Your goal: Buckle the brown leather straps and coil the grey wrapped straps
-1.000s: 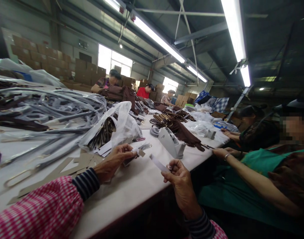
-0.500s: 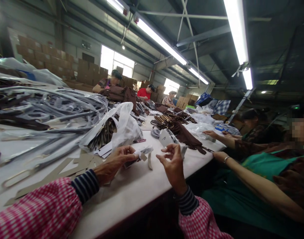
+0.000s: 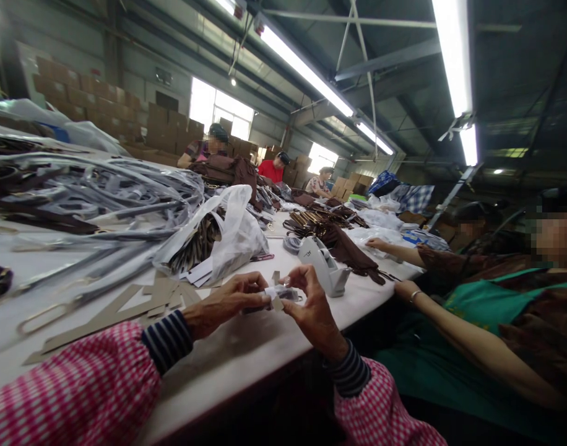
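Observation:
Between my hands, above the near edge of the table, is a small strap bundle (image 3: 289, 295) in clear plastic wrapping, with a pale strip (image 3: 277, 303) around it. My left hand (image 3: 230, 302) is closed on the bundle's left end, thumb and fingers pinched together. At the other end, my right hand (image 3: 311, 310) pinches the bundle and strip with thumb and fingertips. The fingers partly hide both. A white tape dispenser (image 3: 321, 265) stands just beyond my right hand. Flat grey-beige card strips (image 3: 125, 313) lie loosely to the left of my left hand.
A white plastic bag (image 3: 239, 232) full of strips stands beyond my hands. Plastic-wrapped grey straps (image 3: 139, 192) are heaped at left. Brown straps with gold hardware (image 3: 311, 223) lie past the dispenser. At right, a co-worker in a green apron (image 3: 478, 310) reaches onto the table.
My right hand has moved left from beside the dispenser and now meets the bundle. The strip that hung from the bundle is now pressed around it. The dispenser is more fully visible.

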A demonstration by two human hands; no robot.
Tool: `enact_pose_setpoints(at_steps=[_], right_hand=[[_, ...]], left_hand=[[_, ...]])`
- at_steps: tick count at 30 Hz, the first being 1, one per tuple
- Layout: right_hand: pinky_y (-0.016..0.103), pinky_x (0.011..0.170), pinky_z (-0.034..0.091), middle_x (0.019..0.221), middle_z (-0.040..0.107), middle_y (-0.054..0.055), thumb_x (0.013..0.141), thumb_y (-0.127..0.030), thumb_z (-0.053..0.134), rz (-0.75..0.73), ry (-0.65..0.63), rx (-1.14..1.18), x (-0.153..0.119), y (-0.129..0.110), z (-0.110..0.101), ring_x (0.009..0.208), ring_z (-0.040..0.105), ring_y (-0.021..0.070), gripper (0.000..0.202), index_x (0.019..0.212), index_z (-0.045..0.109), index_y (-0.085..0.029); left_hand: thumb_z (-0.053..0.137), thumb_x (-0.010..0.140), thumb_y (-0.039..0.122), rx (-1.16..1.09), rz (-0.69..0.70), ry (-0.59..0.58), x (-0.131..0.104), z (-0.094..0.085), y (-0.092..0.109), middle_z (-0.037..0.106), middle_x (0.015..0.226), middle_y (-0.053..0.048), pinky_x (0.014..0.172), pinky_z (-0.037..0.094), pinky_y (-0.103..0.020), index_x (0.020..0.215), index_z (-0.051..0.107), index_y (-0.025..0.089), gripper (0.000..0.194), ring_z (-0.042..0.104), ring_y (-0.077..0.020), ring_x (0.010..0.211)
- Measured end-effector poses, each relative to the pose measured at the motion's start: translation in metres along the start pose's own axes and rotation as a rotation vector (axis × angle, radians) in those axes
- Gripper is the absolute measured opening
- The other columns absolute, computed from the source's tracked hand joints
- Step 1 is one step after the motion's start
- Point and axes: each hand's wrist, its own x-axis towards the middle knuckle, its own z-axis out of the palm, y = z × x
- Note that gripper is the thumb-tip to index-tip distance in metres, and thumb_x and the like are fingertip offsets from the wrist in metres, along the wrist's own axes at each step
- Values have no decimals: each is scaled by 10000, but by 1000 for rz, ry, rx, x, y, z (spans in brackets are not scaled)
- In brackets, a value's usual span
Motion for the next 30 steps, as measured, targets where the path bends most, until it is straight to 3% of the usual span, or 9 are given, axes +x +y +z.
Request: enact_pose_setpoints(at_steps=[6, 9, 19, 25, 30], right_hand=[[311, 854, 528, 912, 578, -44, 697, -115, 751, 107, -22, 160, 2, -6, 5, 906, 661, 170, 387, 967, 503, -239], [277, 763, 514, 859, 574, -51, 696, -160, 777, 139, 12, 206, 3, -6, 9, 816, 632, 150, 379, 944, 499, -230], [302, 798, 530, 897, 595, -33, 775, -92, 683, -1, -16, 15, 0, -8, 16, 847, 652, 163, 300, 975, 521, -244], [282, 716, 527, 797, 599, -55, 775, -111, 699, 74, 24, 118, 2, -6, 19, 748, 631, 152, 287, 936, 502, -243], [263, 704, 510, 792, 563, -59, 762, -94, 706, 54, 11, 60, 5, -9, 20, 735, 604, 139, 271, 895, 517, -235]], left_hand=[[801, 719, 359, 88, 18, 34, -4, 9, 3, 565, 739, 31, 639, 312, -270, 835, 647, 187, 259, 459, -153, 706], [774, 740, 350, 98, 42, 90, -4, 14, -1, 542, 711, 33, 619, 304, -267, 807, 636, 185, 226, 442, -146, 678], [695, 774, 272, 240, 48, 199, -5, 19, -14, 572, 695, 29, 633, 305, -287, 777, 618, 191, 112, 479, -161, 692], [714, 754, 273, 262, 38, 258, -6, 19, -15, 603, 716, 23, 644, 332, -290, 777, 623, 186, 129, 503, -168, 712], [741, 793, 330, 229, 49, 182, -4, 14, -21, 647, 758, 8, 661, 367, -286, 863, 689, 182, 172, 529, -173, 727]])
